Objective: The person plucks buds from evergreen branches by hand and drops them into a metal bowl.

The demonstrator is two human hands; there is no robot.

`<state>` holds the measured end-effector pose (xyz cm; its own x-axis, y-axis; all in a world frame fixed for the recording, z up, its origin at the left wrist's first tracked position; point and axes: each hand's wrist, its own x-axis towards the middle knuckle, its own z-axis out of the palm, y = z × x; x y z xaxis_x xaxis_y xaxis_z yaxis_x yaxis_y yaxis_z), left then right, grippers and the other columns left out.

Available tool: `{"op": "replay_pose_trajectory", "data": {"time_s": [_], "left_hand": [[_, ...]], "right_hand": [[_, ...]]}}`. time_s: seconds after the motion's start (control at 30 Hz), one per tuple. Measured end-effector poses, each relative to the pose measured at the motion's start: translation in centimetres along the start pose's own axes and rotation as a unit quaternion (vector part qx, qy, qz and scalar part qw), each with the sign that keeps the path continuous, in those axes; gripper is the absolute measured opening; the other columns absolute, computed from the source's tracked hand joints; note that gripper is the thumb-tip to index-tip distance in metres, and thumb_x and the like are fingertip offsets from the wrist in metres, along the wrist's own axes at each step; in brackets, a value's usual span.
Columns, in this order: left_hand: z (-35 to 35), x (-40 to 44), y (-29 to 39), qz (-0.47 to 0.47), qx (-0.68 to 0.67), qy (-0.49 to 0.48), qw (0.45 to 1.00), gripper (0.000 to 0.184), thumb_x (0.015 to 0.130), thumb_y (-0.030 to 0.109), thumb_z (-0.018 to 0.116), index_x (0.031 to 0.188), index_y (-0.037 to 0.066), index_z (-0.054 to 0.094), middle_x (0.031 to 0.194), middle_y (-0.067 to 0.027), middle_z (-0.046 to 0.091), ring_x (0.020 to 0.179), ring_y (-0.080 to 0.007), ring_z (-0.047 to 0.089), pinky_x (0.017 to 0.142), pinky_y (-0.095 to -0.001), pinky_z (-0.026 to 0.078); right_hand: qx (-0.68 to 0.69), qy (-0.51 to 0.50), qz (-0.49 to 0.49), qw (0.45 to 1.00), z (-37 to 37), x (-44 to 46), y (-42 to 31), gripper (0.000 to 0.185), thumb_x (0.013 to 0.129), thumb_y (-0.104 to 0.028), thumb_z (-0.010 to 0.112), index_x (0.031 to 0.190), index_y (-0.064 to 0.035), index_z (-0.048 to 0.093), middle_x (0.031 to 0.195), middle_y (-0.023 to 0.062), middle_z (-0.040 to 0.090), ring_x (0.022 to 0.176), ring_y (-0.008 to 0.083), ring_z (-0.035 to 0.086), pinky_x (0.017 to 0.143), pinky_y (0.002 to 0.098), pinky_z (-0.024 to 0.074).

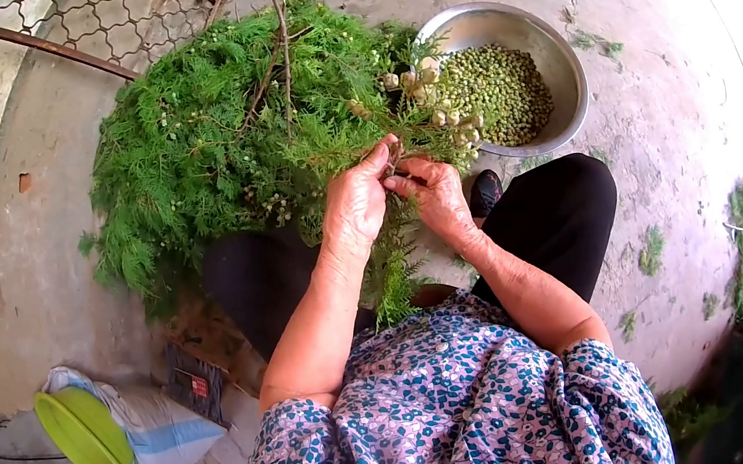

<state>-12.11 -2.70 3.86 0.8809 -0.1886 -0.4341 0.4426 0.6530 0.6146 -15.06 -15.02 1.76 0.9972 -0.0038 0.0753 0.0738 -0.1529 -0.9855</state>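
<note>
My left hand (355,203) is closed around the stem of a leafy conifer branch (395,278), with thumb and forefinger near the twigs. Beside it my right hand (435,199) pinches at the same branch, fingertips almost meeting the left ones. Exactly what lies between the right fingertips is too small to make out beyond thin stems. Pale round cones (443,117) cluster on twigs just beyond my hands. Behind them stands a metal basin (572,82) partly filled with small green cones (501,90).
A large heap of cut green branches (179,156) spreads on the concrete floor ahead and left. A lime-green plastic basin (85,437) leans by a white and blue sack (163,433). Wire mesh (110,19) stands behind the heap. Loose sprigs (651,250) lie at right.
</note>
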Motion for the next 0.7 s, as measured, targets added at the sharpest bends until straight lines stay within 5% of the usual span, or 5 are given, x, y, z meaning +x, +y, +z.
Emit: {"op": "replay_pose_trajectory", "data": {"time_s": [0.17, 0.3, 0.53, 0.67, 0.7], "left_hand": [[2.1, -3.5, 0.2, 0.240, 0.122, 0.136, 0.953, 0.035, 0.077, 0.003, 0.062, 0.109, 0.000, 0.050, 0.100, -0.0079, 0.057, 0.098, -0.0175, 0.048, 0.085, -0.0303, 0.038], [2.0, -5.4, 1.2, 0.525, 0.469, 0.143, 0.696, 0.024, 0.079, 0.000, 0.059, 0.102, 0.004, 0.055, 0.102, -0.0035, 0.055, 0.089, -0.0147, 0.051, 0.079, -0.0252, 0.040], [3.0, -4.7, 2.2, 0.262, 0.724, 0.087, 0.632, 0.018, 0.079, 0.019, 0.061, 0.085, 0.003, 0.065, 0.080, -0.0115, 0.062, 0.073, -0.0277, 0.057, 0.073, -0.0361, 0.043], [-0.2, -1.4, 1.4, 0.436, 0.704, 0.032, 0.560, 0.019, 0.080, 0.020, 0.060, 0.088, 0.003, 0.065, 0.082, -0.0118, 0.063, 0.071, -0.0262, 0.058, 0.069, -0.0346, 0.045], [-0.1, -1.1, 1.4, 0.420, 0.637, 0.006, 0.647, 0.019, 0.081, 0.020, 0.060, 0.089, 0.003, 0.065, 0.085, -0.0118, 0.063, 0.072, -0.0253, 0.059, 0.067, -0.0333, 0.046]], "right_hand": [[-0.011, 0.020, -0.002, 1.000, 0.6, -0.3, 0.3, 0.021, 0.072, -0.007, 0.068, 0.089, 0.0036, 0.062, 0.074, 0.0098, 0.059, 0.067, 0.0138, 0.055, 0.064, 0.0269, 0.0442], [-0.016, 0.028, -0.001, 0.999, 1.1, -0.4, 0.6, 0.019, 0.072, -0.007, 0.068, 0.085, 0.0041, 0.062, 0.076, 0.0129, 0.060, 0.068, 0.0206, 0.058, 0.064, 0.0301, 0.0446], [-0.058, 0.044, -0.042, 0.996, 1.1, -0.6, 1.8, 0.023, 0.069, -0.006, 0.069, 0.088, 0.0042, 0.062, 0.087, 0.0185, 0.062, 0.075, 0.0307, 0.061, 0.067, 0.0349, 0.0465], [-0.067, 0.024, -0.034, 0.997, 1.2, -0.9, 1.7, 0.021, 0.070, -0.006, 0.068, 0.087, 0.0038, 0.062, 0.084, 0.0170, 0.062, 0.077, 0.0325, 0.061, 0.069, 0.0351, 0.0466], [-0.065, 0.022, -0.044, 0.997, 1.3, -0.9, 1.8, 0.019, 0.071, -0.007, 0.068, 0.085, 0.0034, 0.062, 0.081, 0.0169, 0.062, 0.076, 0.0322, 0.060, 0.067, 0.0351, 0.0462]]}}
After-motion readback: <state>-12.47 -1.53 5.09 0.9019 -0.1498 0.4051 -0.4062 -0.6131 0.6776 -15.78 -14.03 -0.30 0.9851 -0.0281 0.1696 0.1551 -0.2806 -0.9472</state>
